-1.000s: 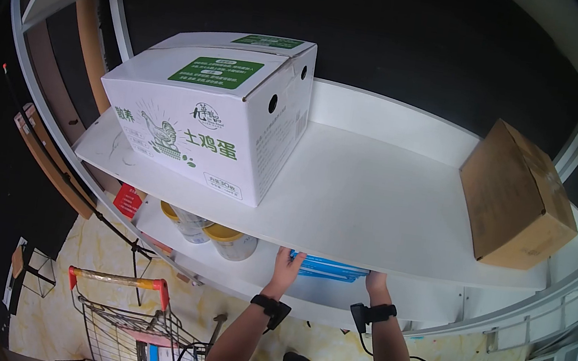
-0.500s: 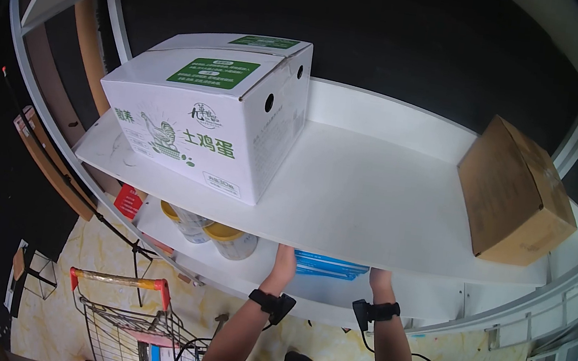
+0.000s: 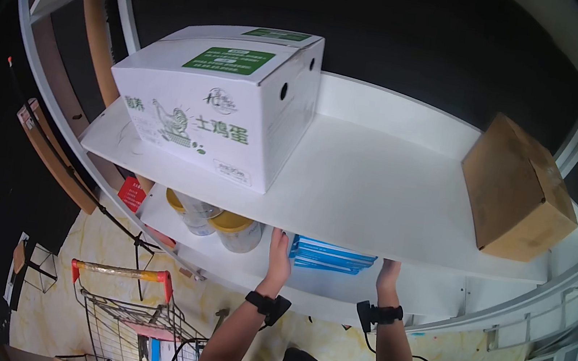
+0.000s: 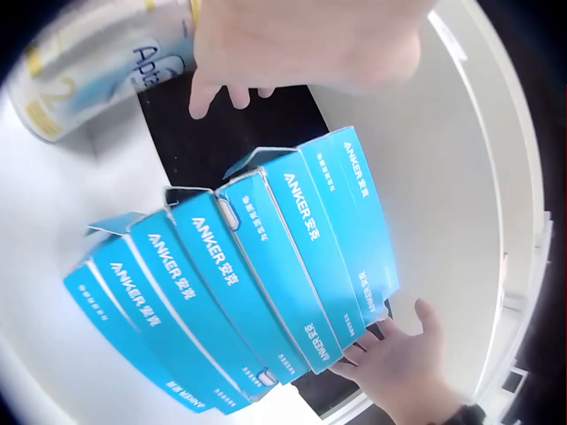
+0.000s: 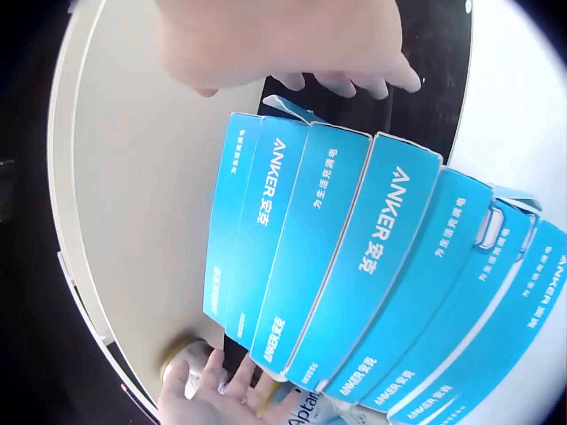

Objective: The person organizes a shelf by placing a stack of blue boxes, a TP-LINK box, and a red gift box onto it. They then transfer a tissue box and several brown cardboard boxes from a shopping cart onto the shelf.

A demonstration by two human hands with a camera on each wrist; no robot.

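Note:
A stack of blue ANKER boxes (image 3: 331,256) lies on the lower shelf, under the upper shelf's front edge; several box ends show in the left wrist view (image 4: 213,257) and right wrist view (image 5: 354,257). Some end flaps stick out. Just left of the stack is my left hand (image 3: 279,261), fingers extended and apart from the boxes. My right hand (image 3: 388,281) is at the stack's right end, partly hidden by the upper shelf. Its fingers are loosely extended (image 5: 283,40); whether they touch a box I cannot tell.
Yellow-lidded cans (image 3: 237,233) stand left of my left hand. Above, the upper shelf (image 3: 369,184) holds a white egg carton (image 3: 195,113) at left and a brown box (image 3: 517,196) at right. A shopping cart (image 3: 123,273) stands at lower left.
My left hand has let go of the stack's left end and moved left of it. My right hand has shifted slightly right. The head view has shifted a little, showing more of the lower shelf.

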